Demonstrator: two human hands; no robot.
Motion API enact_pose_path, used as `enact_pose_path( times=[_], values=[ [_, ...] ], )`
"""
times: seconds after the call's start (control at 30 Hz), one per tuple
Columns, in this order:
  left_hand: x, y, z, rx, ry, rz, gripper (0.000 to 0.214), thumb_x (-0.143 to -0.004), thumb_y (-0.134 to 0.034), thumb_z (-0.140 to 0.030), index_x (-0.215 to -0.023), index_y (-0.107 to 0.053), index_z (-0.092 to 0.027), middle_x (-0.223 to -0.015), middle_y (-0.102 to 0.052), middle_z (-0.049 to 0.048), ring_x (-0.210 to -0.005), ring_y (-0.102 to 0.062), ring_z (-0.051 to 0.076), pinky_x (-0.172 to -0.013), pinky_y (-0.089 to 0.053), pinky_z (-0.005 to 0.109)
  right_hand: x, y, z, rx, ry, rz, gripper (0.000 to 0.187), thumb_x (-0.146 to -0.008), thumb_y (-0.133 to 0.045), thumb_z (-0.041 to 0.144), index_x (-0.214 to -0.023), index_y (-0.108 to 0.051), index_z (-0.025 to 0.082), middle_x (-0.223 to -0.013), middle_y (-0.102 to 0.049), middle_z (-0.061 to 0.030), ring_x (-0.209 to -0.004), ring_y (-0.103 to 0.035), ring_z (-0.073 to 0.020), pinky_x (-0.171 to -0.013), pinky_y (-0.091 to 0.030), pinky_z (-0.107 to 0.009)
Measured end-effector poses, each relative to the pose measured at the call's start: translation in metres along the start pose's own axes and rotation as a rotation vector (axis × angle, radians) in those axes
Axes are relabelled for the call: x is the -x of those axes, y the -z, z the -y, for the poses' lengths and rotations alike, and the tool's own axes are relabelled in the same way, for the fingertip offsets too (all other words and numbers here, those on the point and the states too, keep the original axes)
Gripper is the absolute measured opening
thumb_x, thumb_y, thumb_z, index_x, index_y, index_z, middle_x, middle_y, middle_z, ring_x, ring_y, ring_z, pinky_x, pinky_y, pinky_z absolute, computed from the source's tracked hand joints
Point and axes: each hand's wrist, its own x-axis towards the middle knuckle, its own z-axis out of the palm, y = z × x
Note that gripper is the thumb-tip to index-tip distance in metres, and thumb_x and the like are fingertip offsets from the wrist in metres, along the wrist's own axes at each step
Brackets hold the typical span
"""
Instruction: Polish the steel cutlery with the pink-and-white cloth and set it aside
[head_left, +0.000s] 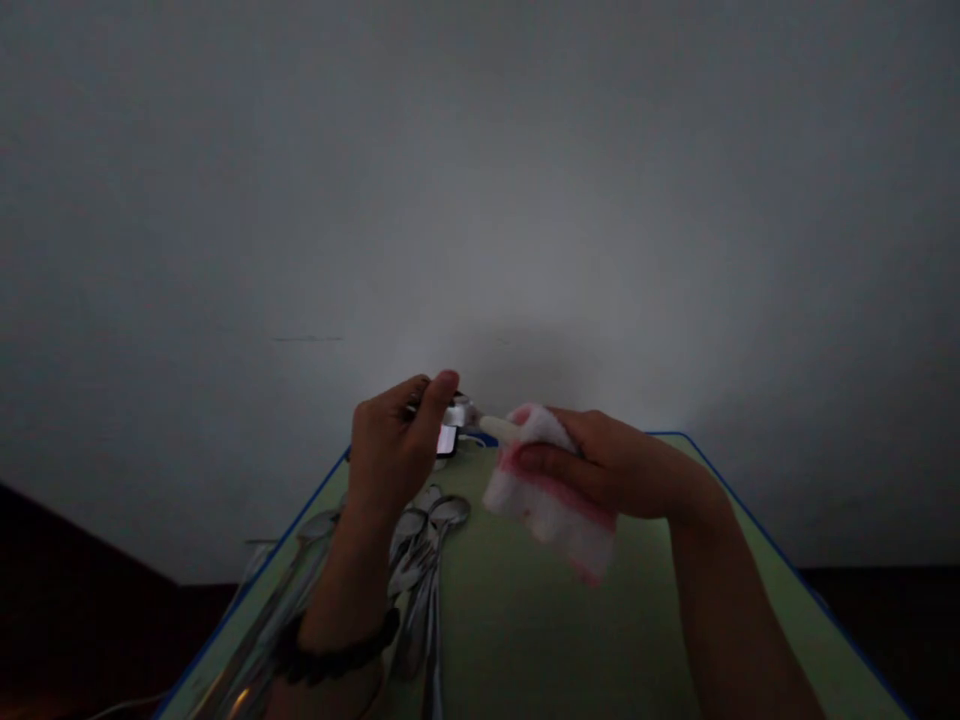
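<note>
My left hand (397, 445) is closed on the metal end of a utensil with a pale handle (495, 428); its exact kind is hard to make out in the dim light. Around the other end of that handle, a white and pink cloth (551, 525) is pinched by my right hand (600, 460), thumb on the near side. The cloth's lower part hangs loose above the table. Below and beside my left forearm lie several metal spoons (451, 512) and forks (421, 552), partly covered by the arm.
The green table (562, 640) has a blue edge and stands against a grey wall (525, 200). A phone with a lit screen (447, 441) is at the far edge, a white cable beside it. More long-handled cutlery (262, 625) lies along the left side.
</note>
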Motion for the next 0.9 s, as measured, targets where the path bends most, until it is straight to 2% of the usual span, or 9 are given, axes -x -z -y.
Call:
enact_pose_path(
  times=[0.1,0.2,0.27,0.33,0.5,0.67,0.8,0.87,0.9],
  values=[
    [0.001,-0.009,-0.006,0.355,0.092,-0.014,0.036,-0.084,-0.047,-0.047,-0.063,-0.053,-0.018,-0.052,-0.047,-0.0042,-0.04,-0.039,0.007,-0.038,-0.029,0.018,-0.002,-0.001,0.002,-0.006,-0.002,-0.048,0.033,-0.086,-0.041,0.045,-0.1,-0.054,0.017,-0.073,-0.059,0.0005,-0.058,-0.05,-0.009,-0.053,-0.036,-0.02],
    [0.003,-0.014,-0.012,0.704,0.164,0.175,0.032,-0.085,-0.044,-0.047,-0.07,-0.051,-0.02,-0.049,-0.034,-0.0076,-0.036,-0.029,0.006,-0.034,-0.024,0.017,-0.005,-0.003,0.002,-0.012,-0.014,-0.197,0.035,-0.087,-0.039,0.045,-0.1,-0.054,0.017,-0.072,-0.059,0.0004,-0.06,-0.051,-0.0096,-0.054,-0.036,-0.021],
    [0.004,-0.014,-0.015,0.757,0.184,0.335,0.024,-0.083,-0.051,-0.042,-0.075,-0.053,-0.02,-0.05,-0.036,-0.0075,-0.038,-0.032,0.006,-0.034,-0.026,0.016,-0.007,-0.005,0.003,-0.011,-0.019,-0.292,0.036,-0.087,-0.038,0.046,-0.102,-0.054,0.016,-0.074,-0.06,-0.0007,-0.062,-0.051,-0.0104,-0.056,-0.037,-0.022],
    [0.006,-0.013,-0.017,0.738,0.176,0.4,0.017,-0.081,-0.056,-0.036,-0.082,-0.057,-0.019,-0.058,-0.047,-0.0047,-0.046,-0.042,0.007,-0.04,-0.034,0.016,-0.008,-0.008,0.004,-0.019,-0.005,-0.321,0.037,-0.087,-0.039,0.045,-0.105,-0.053,0.016,-0.078,-0.062,-0.0024,-0.065,-0.052,-0.0114,-0.058,-0.038,-0.023],
    [0.007,-0.017,-0.018,0.745,0.161,0.255,0.017,-0.08,-0.058,-0.031,-0.091,-0.062,-0.018,-0.075,-0.062,0.0009,-0.064,-0.055,0.011,-0.055,-0.044,0.019,-0.013,-0.015,0.005,-0.043,0.034,-0.276,0.04,-0.089,-0.037,0.043,-0.117,-0.049,0.018,-0.092,-0.064,-0.0054,-0.072,-0.055,-0.0129,-0.066,-0.04,-0.025],
    [0.008,-0.025,-0.021,0.762,0.205,0.144,0.015,-0.08,-0.057,-0.033,-0.083,-0.062,-0.018,-0.064,-0.057,-0.0021,-0.053,-0.05,0.008,-0.046,-0.039,0.016,-0.015,-0.014,-0.002,-0.011,-0.002,-0.261,0.043,-0.087,-0.037,0.049,-0.11,-0.051,0.016,-0.091,-0.064,-0.008,-0.076,-0.056,-0.0162,-0.069,-0.041,-0.028],
    [0.004,-0.026,-0.023,0.883,0.29,0.08,0.013,-0.082,-0.054,-0.032,-0.08,-0.058,-0.02,-0.059,-0.049,-0.0042,-0.05,-0.047,0.007,-0.042,-0.037,0.015,-0.013,-0.01,-0.008,-0.027,-0.001,-0.24,0.04,-0.087,-0.038,0.048,-0.107,-0.052,0.017,-0.088,-0.064,-0.0065,-0.075,-0.056,-0.0156,-0.069,-0.042,-0.028],
    [-0.001,-0.024,-0.021,0.983,0.311,0.051,0.014,-0.084,-0.05,-0.032,-0.079,-0.055,-0.02,-0.066,-0.05,-0.0032,-0.055,-0.051,0.008,-0.048,-0.043,0.016,-0.015,-0.01,-0.011,-0.084,0.01,-0.339,0.039,-0.087,-0.037,0.047,-0.106,-0.053,0.017,-0.089,-0.063,-0.0058,-0.077,-0.056,-0.0151,-0.072,-0.043,-0.028],
    [-0.003,-0.022,-0.02,1.026,0.31,0.048,0.015,-0.084,-0.048,-0.033,-0.078,-0.053,-0.02,-0.07,-0.052,-0.0023,-0.06,-0.054,0.009,-0.053,-0.046,0.018,-0.018,-0.011,-0.013,-0.133,0.019,-0.443,0.038,-0.088,-0.036,0.046,-0.106,-0.053,0.018,-0.091,-0.063,-0.0057,-0.081,-0.056,-0.0152,-0.076,-0.043,-0.028]
  ],
)
